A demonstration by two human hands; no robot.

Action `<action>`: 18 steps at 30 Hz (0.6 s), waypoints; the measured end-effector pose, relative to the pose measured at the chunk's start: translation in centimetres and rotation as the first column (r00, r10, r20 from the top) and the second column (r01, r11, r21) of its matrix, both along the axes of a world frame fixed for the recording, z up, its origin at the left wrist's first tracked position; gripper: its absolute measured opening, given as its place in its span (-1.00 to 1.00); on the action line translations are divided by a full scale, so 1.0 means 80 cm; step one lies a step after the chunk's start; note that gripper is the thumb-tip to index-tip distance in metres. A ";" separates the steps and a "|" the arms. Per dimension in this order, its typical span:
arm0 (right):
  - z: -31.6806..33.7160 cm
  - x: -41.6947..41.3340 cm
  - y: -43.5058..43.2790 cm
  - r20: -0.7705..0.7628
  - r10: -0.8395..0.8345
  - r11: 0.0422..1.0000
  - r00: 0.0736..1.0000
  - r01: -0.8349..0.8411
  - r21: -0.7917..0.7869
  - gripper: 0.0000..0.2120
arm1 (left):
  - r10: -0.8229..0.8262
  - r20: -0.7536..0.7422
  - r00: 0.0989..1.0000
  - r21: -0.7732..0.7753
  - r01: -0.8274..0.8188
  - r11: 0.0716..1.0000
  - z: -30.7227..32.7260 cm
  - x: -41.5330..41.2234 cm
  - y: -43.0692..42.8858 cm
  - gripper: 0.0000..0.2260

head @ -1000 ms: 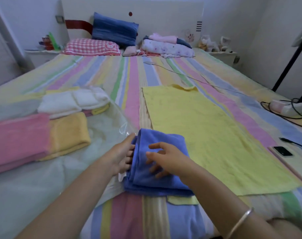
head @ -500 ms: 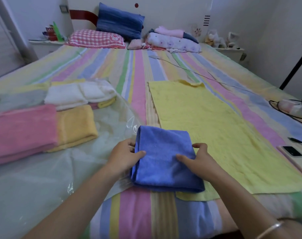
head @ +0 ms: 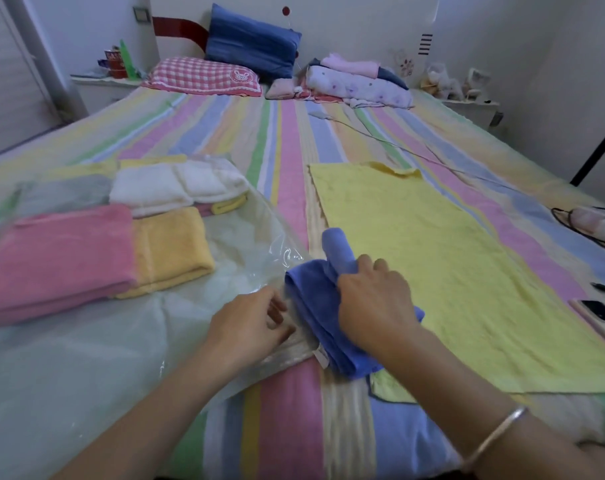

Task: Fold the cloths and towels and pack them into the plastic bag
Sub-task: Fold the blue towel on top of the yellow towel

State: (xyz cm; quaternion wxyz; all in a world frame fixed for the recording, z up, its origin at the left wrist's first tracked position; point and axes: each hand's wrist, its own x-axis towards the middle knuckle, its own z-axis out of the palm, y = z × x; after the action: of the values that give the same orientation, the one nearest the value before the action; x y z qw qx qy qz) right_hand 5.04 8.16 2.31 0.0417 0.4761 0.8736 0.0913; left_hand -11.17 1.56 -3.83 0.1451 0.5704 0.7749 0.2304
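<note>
One blue cloth, one yellow towel, one plastic bag (clear), two pillows.

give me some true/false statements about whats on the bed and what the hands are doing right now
1. The right hand grips the blue towel. True.
2. The large yellow towel is folded inside the plastic bag. False: it lies spread flat on the bed, beside the bag.
3. The pink towel lies folded right next to a small yellow towel. True.
4. The left hand holds the phone. False: the phone lies on the bed at the far right, and the left hand is at the plastic bag's near edge.
</note>
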 end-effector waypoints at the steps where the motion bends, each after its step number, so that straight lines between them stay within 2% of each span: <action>1: -0.012 -0.010 -0.012 0.016 0.008 1.000 1.000 -0.008 0.020 -0.73 | -0.023 -0.058 0.998 -0.010 0.023 1.000 0.003 -0.005 -0.009 -0.78; 3: -0.039 -0.025 -0.028 0.041 -0.020 0.999 0.999 0.018 0.042 -0.57 | -0.094 -0.136 0.986 -0.040 0.090 0.995 0.003 -0.014 -0.026 -0.73; 5: -0.063 -0.033 -0.035 0.061 -0.073 0.995 0.995 0.068 0.070 -0.48 | -0.188 -0.215 0.958 -0.068 0.177 0.982 0.000 -0.023 -0.041 -0.56; 8: -0.075 -0.032 -0.032 0.063 -0.123 0.990 0.990 0.118 0.082 -0.59 | -0.285 -0.291 0.913 -0.122 0.260 0.958 -0.005 -0.038 -0.057 -0.49; 13: -0.070 -0.015 -0.012 0.047 -0.184 0.981 0.982 0.180 0.078 -0.64 | -0.297 -0.192 0.935 -0.120 0.278 0.953 -0.002 -0.052 -0.073 -0.59; 18: -0.058 0.002 0.004 -0.056 -0.112 0.988 0.992 0.117 0.096 -0.72 | -0.289 -0.103 0.952 -0.174 0.269 0.947 0.006 -0.067 -0.090 -0.66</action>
State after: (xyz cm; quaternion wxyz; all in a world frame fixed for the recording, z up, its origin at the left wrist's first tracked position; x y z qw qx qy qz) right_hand 5.23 8.47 -2.33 0.0010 0.5292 0.8400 0.1200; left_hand -16.52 -5.67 -3.33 0.1715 0.6747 0.7096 0.1086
